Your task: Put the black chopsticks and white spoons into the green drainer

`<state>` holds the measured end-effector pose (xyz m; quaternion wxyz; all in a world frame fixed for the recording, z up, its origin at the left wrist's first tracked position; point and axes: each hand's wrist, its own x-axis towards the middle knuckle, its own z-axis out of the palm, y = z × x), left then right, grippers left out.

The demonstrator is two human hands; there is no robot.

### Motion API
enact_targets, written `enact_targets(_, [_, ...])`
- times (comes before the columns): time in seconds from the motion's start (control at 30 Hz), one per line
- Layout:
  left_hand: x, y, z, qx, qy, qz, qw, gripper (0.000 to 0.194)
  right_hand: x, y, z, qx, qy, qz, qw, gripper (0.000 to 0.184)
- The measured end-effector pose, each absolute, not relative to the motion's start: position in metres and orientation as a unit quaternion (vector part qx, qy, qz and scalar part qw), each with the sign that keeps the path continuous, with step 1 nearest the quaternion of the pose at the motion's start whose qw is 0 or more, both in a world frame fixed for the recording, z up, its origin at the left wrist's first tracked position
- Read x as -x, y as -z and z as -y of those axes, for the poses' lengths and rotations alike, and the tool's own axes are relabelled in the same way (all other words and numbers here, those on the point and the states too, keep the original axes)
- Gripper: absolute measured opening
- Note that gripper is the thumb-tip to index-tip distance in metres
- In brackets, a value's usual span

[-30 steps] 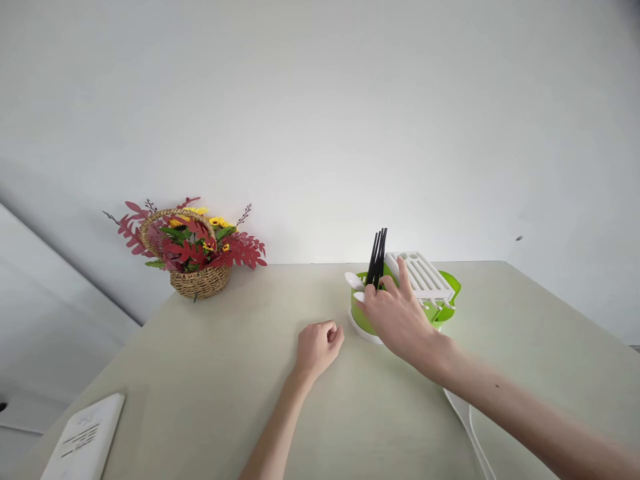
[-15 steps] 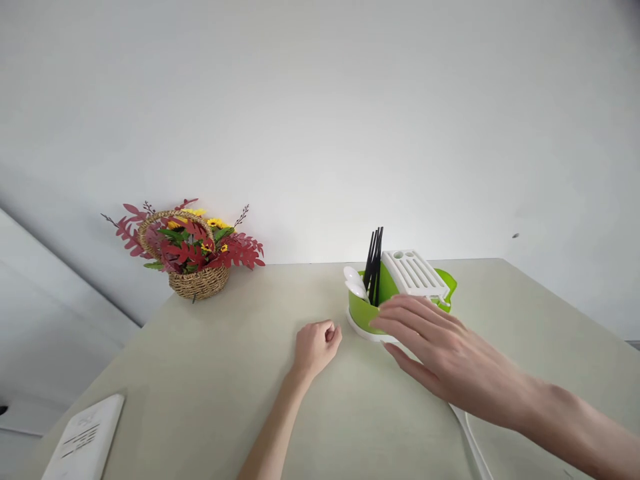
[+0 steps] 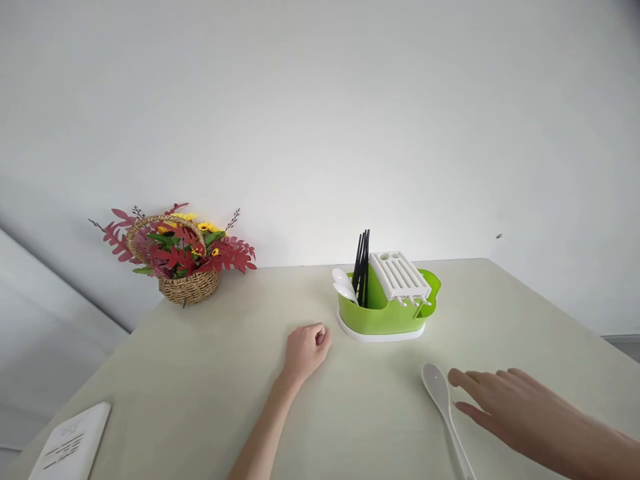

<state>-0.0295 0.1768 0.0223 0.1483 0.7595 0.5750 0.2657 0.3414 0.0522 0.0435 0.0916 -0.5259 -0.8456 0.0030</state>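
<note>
My left hand (image 3: pixel 305 347) rests on the pale table (image 3: pixel 210 373) curled into a loose fist, with nothing in it. My right hand (image 3: pixel 505 403) hovers low at the front right, fingers stretched out, its fingertips just right of a white spoon (image 3: pixel 443 407) that lies on the table. Behind stands a green cutlery holder (image 3: pixel 385 313) on a white base. It holds black chopsticks (image 3: pixel 362 263), two white spoons (image 3: pixel 344 285) and a white slotted insert (image 3: pixel 400 275).
A wicker basket of red leaves and yellow flowers (image 3: pixel 180 257) stands at the back left by the white wall. A white flat box with printing (image 3: pixel 70 443) lies at the front left corner. The table's right edge runs diagonally.
My right hand has drawn back from the green holder toward me and down to the white spoon on the table. The left fist stayed put. The view shifted slightly right.
</note>
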Motion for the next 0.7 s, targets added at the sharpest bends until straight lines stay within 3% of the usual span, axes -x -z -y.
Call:
enact_targets(0.13, [0.029,-0.024,-0.175,-0.761,-0.262,-0.575,0.149,0.042,-0.351,-0.021,-0.053,0.629,-0.031,0.776,0.036,0.034])
enact_targets(0.27, [0.029,-0.024,-0.174,-0.761,-0.258,-0.576,0.150,0.042,-0.340,-0.031,-0.062,0.683,-0.121,0.720,0.005,0.044])
enact_targets(0.47, [0.029,-0.025,-0.172,-0.762,-0.257,-0.576,0.145,0.041,-0.326,-0.041,-0.077,0.640,-0.347,0.683,0.063,0.049])
enact_targets(0.7, [0.029,-0.025,-0.172,-0.764,-0.254,-0.577,0.141,0.042,-0.293,-0.056,-0.068,0.565,-0.386,0.723,0.099,0.046])
